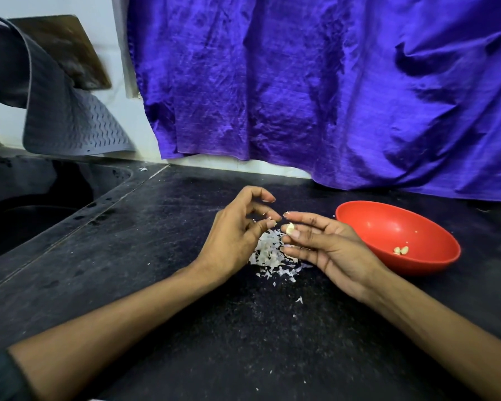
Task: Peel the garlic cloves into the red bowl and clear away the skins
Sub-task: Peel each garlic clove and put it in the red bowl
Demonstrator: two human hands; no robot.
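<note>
Centrally, just right of mid-frame: garlic clove (290, 228), pale and mostly bare, pinched between thumb and forefinger tips of right hand (324, 247). Other fingers of this hand nearly straight, pointing to the left of the frame, palm turned up and toward the viewer. Facing it from the left, left hand (235, 235), fingers curled, thumb and forefinger tips close together just beside the clove; maybe with a small flake of skin between them, but too small to tell for sure. Fingertips of both hands almost meeting, apart by a narrow gap only.

Directly under the hands, on the counter: pile of garlic skins (269, 253), white and papery, partly hidden by the left palm. Some loose flakes scattered toward the lower middle of the frame.

Right of the right hand, close to its wrist: red bowl (422, 264), round, tilted a little toward the viewer. Inside, near the lower wall, peeled cloves (401, 250), two or three, lying together; one tiny crumb higher on the inner wall.

All this on black countertop (156, 241), dusty and speckled. At left edge, dark sink (41, 204). Above the sink, upper left, grey ribbed mat (70, 123) hanging folded, with brown board (67, 50) behind. Across the back, upper centre and right, purple cloth (315, 82), wrinkled, hanging to the counter.
</note>
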